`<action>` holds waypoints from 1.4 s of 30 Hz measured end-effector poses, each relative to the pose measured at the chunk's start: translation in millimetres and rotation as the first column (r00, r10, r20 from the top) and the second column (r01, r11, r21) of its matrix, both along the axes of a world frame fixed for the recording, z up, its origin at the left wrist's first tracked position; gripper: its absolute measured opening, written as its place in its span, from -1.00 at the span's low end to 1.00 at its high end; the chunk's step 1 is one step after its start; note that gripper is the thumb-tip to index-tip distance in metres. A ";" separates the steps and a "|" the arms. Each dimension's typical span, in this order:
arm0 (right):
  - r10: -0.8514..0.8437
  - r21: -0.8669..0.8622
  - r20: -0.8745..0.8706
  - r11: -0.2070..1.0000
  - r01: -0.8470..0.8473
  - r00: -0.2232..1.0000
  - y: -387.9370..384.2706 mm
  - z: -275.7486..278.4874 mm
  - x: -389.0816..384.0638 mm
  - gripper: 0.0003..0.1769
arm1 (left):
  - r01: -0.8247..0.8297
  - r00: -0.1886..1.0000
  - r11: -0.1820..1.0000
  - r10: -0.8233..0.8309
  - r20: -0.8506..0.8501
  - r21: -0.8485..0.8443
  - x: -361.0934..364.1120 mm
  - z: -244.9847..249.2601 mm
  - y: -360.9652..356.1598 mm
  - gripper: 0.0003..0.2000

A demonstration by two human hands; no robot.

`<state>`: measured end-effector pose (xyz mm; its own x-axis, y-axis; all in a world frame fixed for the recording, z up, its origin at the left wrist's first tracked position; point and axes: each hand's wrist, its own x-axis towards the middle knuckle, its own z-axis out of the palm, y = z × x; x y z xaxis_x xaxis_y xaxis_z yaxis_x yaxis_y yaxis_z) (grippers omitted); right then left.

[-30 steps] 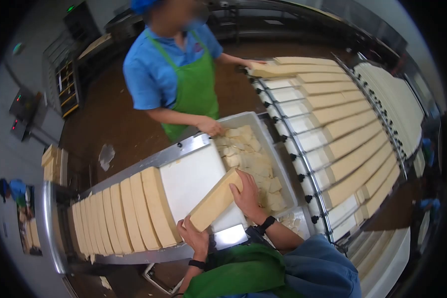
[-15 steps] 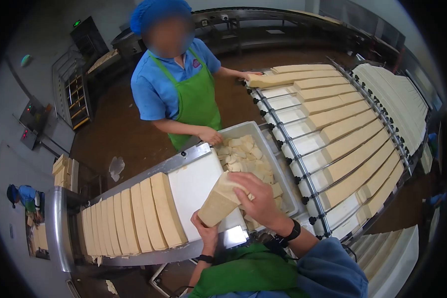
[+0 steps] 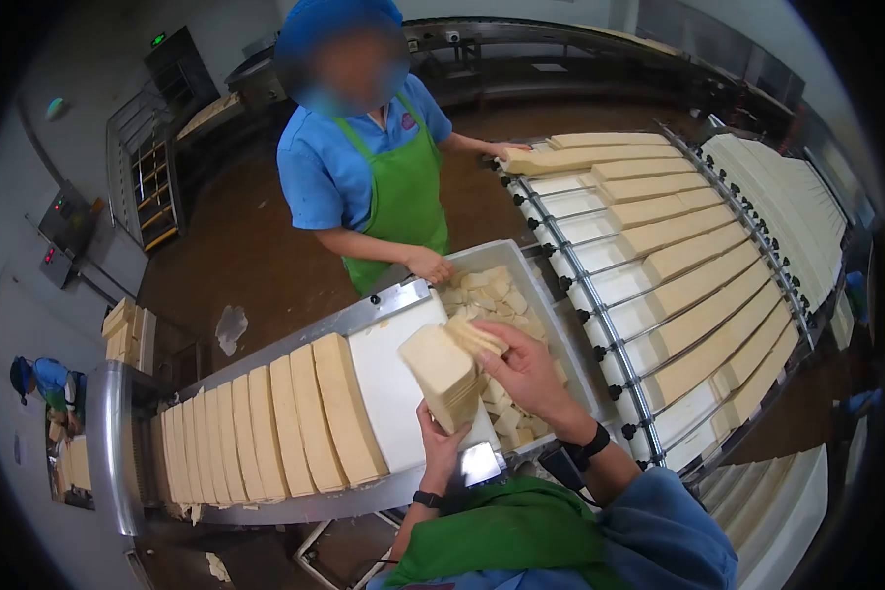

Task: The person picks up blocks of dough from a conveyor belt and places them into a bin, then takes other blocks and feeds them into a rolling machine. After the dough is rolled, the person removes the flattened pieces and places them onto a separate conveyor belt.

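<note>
As the block stood tilted above the near end of the white conveyor belt (image 3: 388, 379), the person wearing the camera held a pale rectangular block (image 3: 444, 379) upright between both hands, its square end face turned towards the lens. The left hand (image 3: 441, 447) was closed around the block's lower end from beneath, wrist banded by a black watch. The right hand (image 3: 529, 376) reached in from the far side, its fingers pinched shut on thin pale slices (image 3: 474, 334) lying against the block's upper edge.

Just behind the block sat a grey plastic tub (image 3: 551, 295), filled with pale broken offcuts (image 3: 506, 418). On the belt to the left, a row of pale slabs (image 3: 265, 428) stood on edge, leaning against one another, the nearest one close beside the held block.

Across the belt stood a co-worker in a blue shirt and green apron (image 3: 393, 192), one hand (image 3: 430, 264) resting at the tub's far corner, the other hand (image 3: 506, 150) laid on a long pale slab (image 3: 600, 157). That slab headed a metal roller rack (image 3: 600, 324) carrying more long slabs side by side, to the right of the tub. A further person in blue (image 3: 44, 379) showed at the far left edge.
</note>
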<state>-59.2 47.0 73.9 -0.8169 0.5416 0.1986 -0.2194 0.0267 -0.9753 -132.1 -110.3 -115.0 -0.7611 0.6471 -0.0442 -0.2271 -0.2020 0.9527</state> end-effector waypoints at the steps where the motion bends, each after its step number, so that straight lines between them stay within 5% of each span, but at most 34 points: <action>1: 0.054 -0.009 0.019 0.999 -0.053 0.998 0.7 2.8 -0.5 -0.57 | 0.019 0.999 1.000 -0.019 0.038 0.019 -0.9 1.7 5.1 -0.11; 10: 0.016 -0.159 -0.109 0.987 -0.034 0.994 -18.2 -14.0 -13.0 -0.42 | -0.010 0.997 1.000 0.008 -0.081 -0.026 -27.1 -2.8 -12.4 -0.02; 16: -0.096 -0.075 -0.064 0.993 0.091 0.993 -14.4 -29.4 -16.3 -0.36 | 0.075 0.995 0.995 -0.070 0.072 -0.070 -27.5 -7.9 -24.0 -0.04; 17: -0.244 0.307 0.062 0.927 0.214 0.968 -12.8 -26.8 -11.7 -0.36 | 0.077 0.995 0.995 -0.073 0.067 -0.059 -27.4 -7.0 -24.7 -0.05; 19: -0.590 0.901 0.101 0.397 0.178 0.801 -12.1 -9.9 0.2 -0.37 | 0.083 0.995 0.996 -0.081 0.056 -0.036 -27.2 5.1 -22.7 -0.06; 22: -0.373 0.733 -0.011 0.628 0.261 0.928 -13.2 34.6 12.1 -0.39 | 0.094 0.994 0.996 -0.094 0.058 0.012 -28.6 5.1 -15.2 -0.06; 25: -0.239 0.750 0.133 0.659 0.061 0.962 -38.6 56.3 12.0 -0.39 | 0.094 0.993 0.995 -0.096 0.064 0.021 -22.4 13.1 -1.7 -0.06; 26: -0.283 0.856 0.144 0.516 0.024 0.948 -42.3 55.1 9.4 -0.38 | 0.079 0.996 0.997 -0.079 0.031 -0.007 -21.5 13.2 1.8 -0.06; 29: -0.456 0.940 0.112 0.336 0.054 0.883 -36.1 33.6 19.6 -0.35 | 0.023 0.994 0.995 -0.033 -0.104 -0.096 -17.4 10.5 10.6 -0.07; 31: -0.509 0.927 0.123 0.365 0.084 0.852 -30.4 29.8 35.4 -0.33 | -0.004 0.970 0.986 -0.036 -0.240 -0.166 -15.8 7.4 10.4 -0.08; 38: -0.860 0.799 0.000 0.307 0.517 0.511 0.0 -15.2 132.1 -0.31 | -0.050 0.650 0.975 -0.134 -0.748 -0.219 27.1 43.4 54.6 -0.23; 42: -0.969 0.688 -0.105 0.091 0.720 0.223 29.9 -52.3 202.0 -0.47 | 0.020 0.549 0.920 -0.336 -0.765 -0.390 86.5 67.0 83.7 -0.23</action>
